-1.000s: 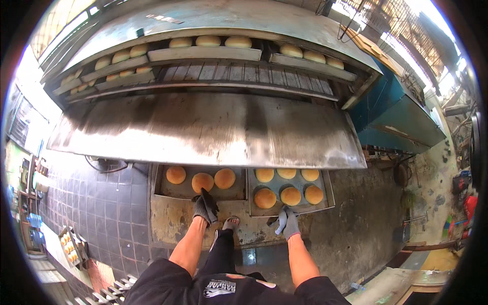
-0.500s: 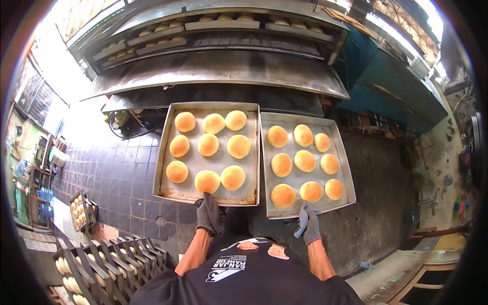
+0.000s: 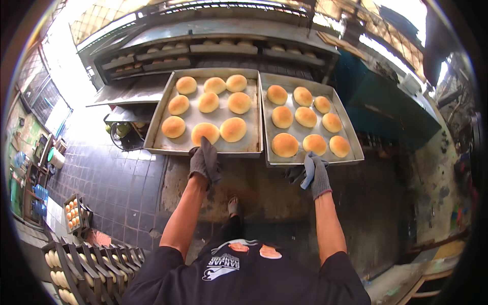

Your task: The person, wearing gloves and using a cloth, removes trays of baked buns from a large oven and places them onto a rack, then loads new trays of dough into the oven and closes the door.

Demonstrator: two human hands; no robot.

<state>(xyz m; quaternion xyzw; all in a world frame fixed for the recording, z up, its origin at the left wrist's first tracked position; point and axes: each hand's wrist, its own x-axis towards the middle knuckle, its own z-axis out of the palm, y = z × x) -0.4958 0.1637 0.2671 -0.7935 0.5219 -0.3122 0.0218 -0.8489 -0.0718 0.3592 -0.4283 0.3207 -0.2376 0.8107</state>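
My left hand [image 3: 205, 161], in a dark glove with a cloth, grips the near edge of the left metal baking tray [image 3: 251, 109]. Golden round buns [image 3: 233, 129] lie on it in rows. Wearing a grey glove and a bluish cloth, my right hand [image 3: 313, 173] holds the near rim of the right metal tray [image 3: 353, 137], which also carries several buns [image 3: 284, 145]. Both trays are held side by side, level, out in front of the open oven [image 3: 213, 48].
The oven's shelves hold more trays of pale buns [image 3: 152, 51], and its door [image 3: 127, 94] hangs open at left. A rack of buns [image 3: 76, 264] and a small tray of buns [image 3: 72, 212] stand at lower left. A blue-green cabinet [image 3: 386, 101] is to the right.
Both trays have come out of the oven and moved toward me and higher. My hands keep their grip on the near edges, and the view has swung a little to the left.
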